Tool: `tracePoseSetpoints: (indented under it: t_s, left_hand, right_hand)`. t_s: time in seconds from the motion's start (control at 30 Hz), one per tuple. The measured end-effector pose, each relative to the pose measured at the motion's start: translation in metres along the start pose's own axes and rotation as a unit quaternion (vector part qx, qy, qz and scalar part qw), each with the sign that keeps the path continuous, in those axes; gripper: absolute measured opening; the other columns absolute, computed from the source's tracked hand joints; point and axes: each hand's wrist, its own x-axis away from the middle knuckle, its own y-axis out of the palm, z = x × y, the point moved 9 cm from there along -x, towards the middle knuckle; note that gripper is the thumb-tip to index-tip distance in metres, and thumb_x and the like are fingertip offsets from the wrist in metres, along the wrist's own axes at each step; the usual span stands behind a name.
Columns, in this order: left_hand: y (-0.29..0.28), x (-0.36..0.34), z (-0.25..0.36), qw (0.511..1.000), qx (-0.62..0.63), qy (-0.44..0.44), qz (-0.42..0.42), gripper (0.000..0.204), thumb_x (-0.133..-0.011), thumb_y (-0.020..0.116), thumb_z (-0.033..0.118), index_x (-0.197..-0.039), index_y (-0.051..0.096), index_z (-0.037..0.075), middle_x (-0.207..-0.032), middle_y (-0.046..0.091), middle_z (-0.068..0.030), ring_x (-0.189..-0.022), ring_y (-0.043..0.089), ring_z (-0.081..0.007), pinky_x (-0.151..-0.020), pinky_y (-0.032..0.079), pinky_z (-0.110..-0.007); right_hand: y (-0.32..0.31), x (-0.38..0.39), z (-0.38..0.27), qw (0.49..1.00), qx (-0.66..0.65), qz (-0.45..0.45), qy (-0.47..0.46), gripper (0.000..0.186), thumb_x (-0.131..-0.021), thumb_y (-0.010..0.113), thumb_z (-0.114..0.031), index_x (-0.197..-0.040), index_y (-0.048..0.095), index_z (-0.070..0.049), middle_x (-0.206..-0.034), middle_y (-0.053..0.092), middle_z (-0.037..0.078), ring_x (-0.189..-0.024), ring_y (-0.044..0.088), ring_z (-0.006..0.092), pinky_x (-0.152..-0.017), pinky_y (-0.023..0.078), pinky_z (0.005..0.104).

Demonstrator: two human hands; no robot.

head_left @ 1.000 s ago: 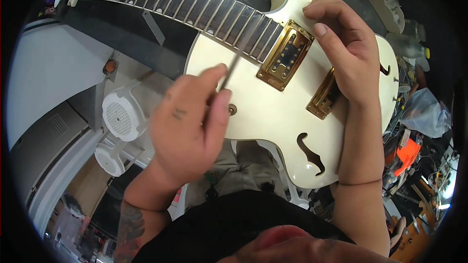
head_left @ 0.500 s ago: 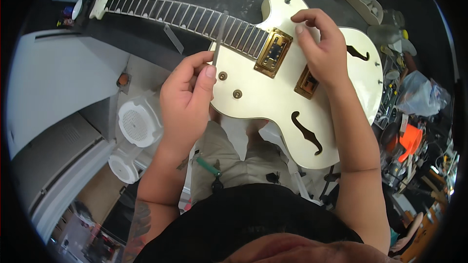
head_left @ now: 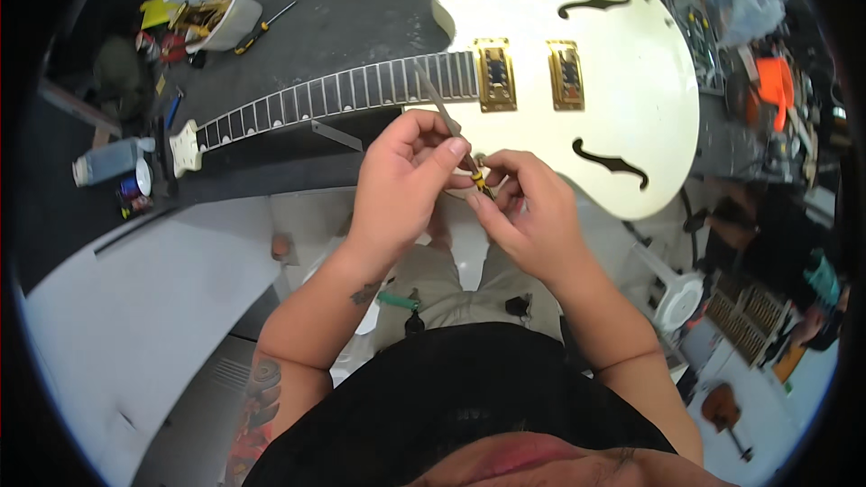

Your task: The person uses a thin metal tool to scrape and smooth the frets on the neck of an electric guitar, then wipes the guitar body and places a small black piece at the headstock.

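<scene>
My left hand [head_left: 401, 176] is closed round the middle of a slim tool that looks like a file [head_left: 437, 101], with a flat grey blade and a yellow-and-black handle. The fingers of my right hand [head_left: 534, 216] pinch the handle end. The blade points up and left, its tip over the last frets of the fretboard [head_left: 347, 93]. Below both hands lies a cream electric guitar body [head_left: 532, 13], with two gold-framed pickups [head_left: 496, 77] and black f-shaped holes. Its stringless neck stretches left to a cream headstock [head_left: 186, 149]. My hands cover the body's near edge.
The guitar rests on a dark workbench [head_left: 271, 81]. A white tub [head_left: 236, 22] of parts and a yellow-and-black screwdriver [head_left: 263, 29] are at the far left. By the neck lies a metal straightedge [head_left: 337, 135]. Tools and an orange scoop-like item [head_left: 774, 90] crowd the right.
My right hand has come off the guitar's top and now grips the tool's handle beside my left hand. The view has turned, so the guitar appears higher and more level.
</scene>
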Motion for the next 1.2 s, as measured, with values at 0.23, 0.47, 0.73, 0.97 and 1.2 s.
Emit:
tracePoseSetpoints:
  t_s: [0.23, 0.47, 0.73, 0.97, 1.2]
  left_hand:
    - [0.007, -0.001, 0.022, 0.993, -0.099, -0.005, -0.061, 0.015, -0.105, 0.076, 0.008, -0.116, 0.07, 0.0, -0.105, 0.077, -0.0083, -0.092, 0.076, -0.0151, -0.081, 0.066, -0.03]
    - [0.004, -0.019, 0.018, 0.979, -0.128, -0.014, -0.157, 0.017, -0.106, 0.076, 0.01, -0.116, 0.072, -0.003, -0.103, 0.076, -0.0045, -0.091, 0.072, -0.0083, -0.079, 0.06, -0.026]
    - [-0.037, -0.061, 0.06, 0.924, -0.284, 0.142, -0.212, 0.014, -0.105, 0.077, 0.008, -0.114, 0.076, -0.003, -0.094, 0.077, -0.0012, -0.084, 0.069, -0.0051, -0.075, 0.057, -0.025]
    - [-0.047, -0.104, 0.091, 0.896, -0.309, 0.279, -0.153, 0.015, -0.103, 0.079, 0.011, -0.112, 0.079, -0.002, -0.086, 0.076, -0.0002, -0.076, 0.066, -0.0049, -0.071, 0.053, -0.024]
    - [-0.046, -0.112, 0.091, 0.883, -0.292, 0.327, -0.167, 0.016, -0.102, 0.079, 0.011, -0.111, 0.079, -0.002, -0.089, 0.079, -0.0034, -0.076, 0.069, -0.007, -0.071, 0.055, -0.026]
  right_hand:
    - [0.003, 0.017, -0.016, 0.99, -0.021, 0.114, -0.077, 0.024, -0.096, 0.082, -0.01, -0.117, 0.072, -0.003, -0.098, 0.074, 0.012, -0.075, 0.072, 0.0277, -0.066, 0.057, 0.0403]
    - [0.013, 0.022, -0.007, 0.981, 0.043, 0.182, -0.039, 0.023, -0.094, 0.08, -0.008, -0.115, 0.072, -0.003, -0.103, 0.076, 0.014, -0.08, 0.075, 0.0313, -0.069, 0.06, 0.0407]
    - [0.036, 0.031, 0.028, 0.962, 0.073, 0.237, 0.114, 0.013, -0.102, 0.067, -0.008, -0.114, 0.071, -0.005, -0.074, 0.067, 0.013, -0.063, 0.068, 0.0284, -0.062, 0.053, 0.0398]
    - [0.054, 0.018, 0.016, 0.949, 0.144, 0.255, 0.117, 0.015, -0.107, 0.07, -0.014, -0.12, 0.069, -0.006, -0.073, 0.067, 0.011, -0.061, 0.067, 0.0292, -0.059, 0.051, 0.0399]
    - [0.048, 0.02, 0.004, 0.934, 0.15, 0.319, 0.059, 0.011, -0.105, 0.071, -0.008, -0.115, 0.07, -0.004, -0.098, 0.073, 0.017, -0.085, 0.072, 0.0332, -0.073, 0.054, 0.0424]
